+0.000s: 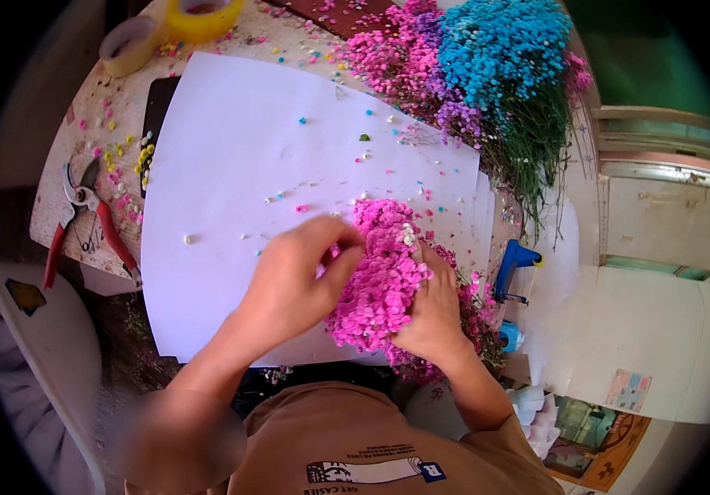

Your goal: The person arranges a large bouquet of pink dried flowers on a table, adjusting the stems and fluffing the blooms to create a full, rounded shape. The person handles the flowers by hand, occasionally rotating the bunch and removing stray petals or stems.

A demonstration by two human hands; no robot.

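Note:
A thick bunch of small bright pink flowers (380,280) is gripped by my right hand (433,318), which wraps it from the right side. A few white blooms show near its top. My left hand (301,272) is at the bunch's left edge, fingers curled with thumb and fingertips close together; whatever is between them is too small to make out. Beneath both hands lies a large white sheet of paper (223,165), strewn with tiny loose pink, blue and white blossoms.
Red-handled pruning shears (82,198) lie at the table's left. Two rolls of tape (128,41) sit at the far left. A heap of blue flowers (504,49), with pink and purple ones, rests at the far right. A blue tool (512,268) stands by the right edge.

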